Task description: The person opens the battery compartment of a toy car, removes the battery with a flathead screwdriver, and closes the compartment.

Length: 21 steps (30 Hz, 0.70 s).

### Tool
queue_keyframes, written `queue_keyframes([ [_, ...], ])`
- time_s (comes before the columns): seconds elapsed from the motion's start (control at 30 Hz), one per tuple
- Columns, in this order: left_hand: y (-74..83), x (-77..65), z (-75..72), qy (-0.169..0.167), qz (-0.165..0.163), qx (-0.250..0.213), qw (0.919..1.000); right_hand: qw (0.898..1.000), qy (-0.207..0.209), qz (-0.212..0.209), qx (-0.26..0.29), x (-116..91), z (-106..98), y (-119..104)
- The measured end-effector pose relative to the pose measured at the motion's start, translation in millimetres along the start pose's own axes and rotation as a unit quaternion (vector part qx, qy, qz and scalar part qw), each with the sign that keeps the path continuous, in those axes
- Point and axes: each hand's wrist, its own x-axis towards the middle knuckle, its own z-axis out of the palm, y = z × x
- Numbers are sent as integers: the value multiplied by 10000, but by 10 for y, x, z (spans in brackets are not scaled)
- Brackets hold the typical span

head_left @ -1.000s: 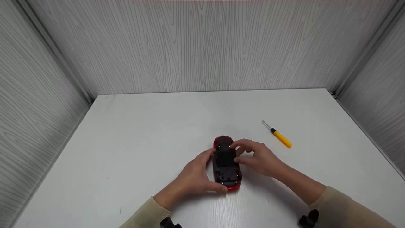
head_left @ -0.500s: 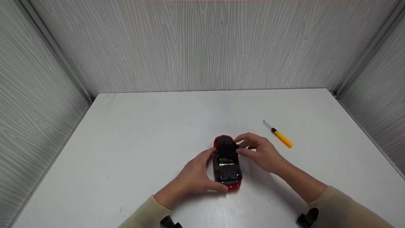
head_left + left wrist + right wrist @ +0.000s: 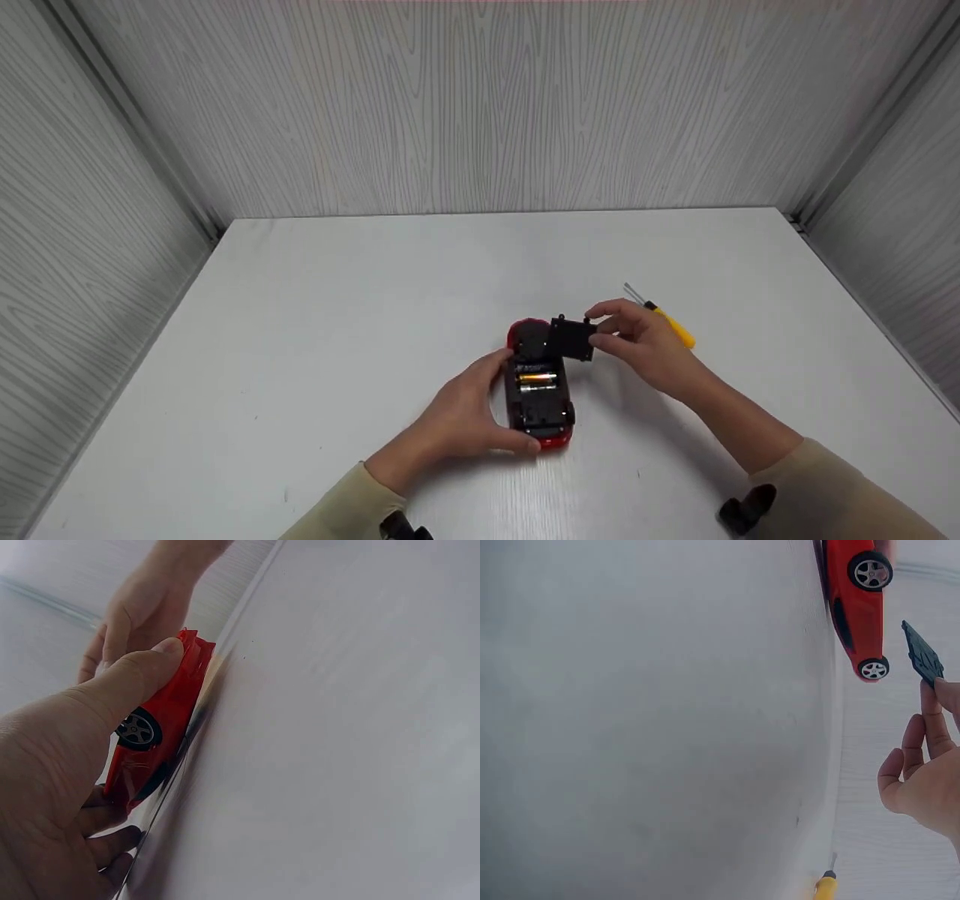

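Observation:
A red toy car (image 3: 541,412) lies upside down on the white table, its black underside facing up. Two batteries (image 3: 538,379) show in the uncovered compartment in its middle. My left hand (image 3: 466,420) grips the car along its left side, thumb at the near end; the left wrist view shows the thumb on the red body (image 3: 176,701). Between thumb and fingertips my right hand (image 3: 645,345) pinches a black battery cover (image 3: 572,339), held above the table at the car's right. The right wrist view shows the cover (image 3: 922,654) apart from the car (image 3: 861,615).
Behind the right hand lies a screwdriver (image 3: 679,330) with a yellow handle, partly hidden by the fingers. Wood-grain panels (image 3: 480,112) stand at the back and both sides of the table (image 3: 337,300).
My right hand has lifted the battery cover off the car's underside and moved it to the right and away from me, baring the batteries. The left hand and car stay in place.

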Motion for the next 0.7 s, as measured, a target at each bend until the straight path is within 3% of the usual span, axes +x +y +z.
queue_keyframes([
  [0.5, -6, -4, -7, 18, 75, -64, 9999, 9985, 129, 412, -329, -33, -289, 218],
  [0.7, 2, -8, -30, 57, 92, -64, 9999, 9973, 57, 717, -179, -22, -334, 242],
])
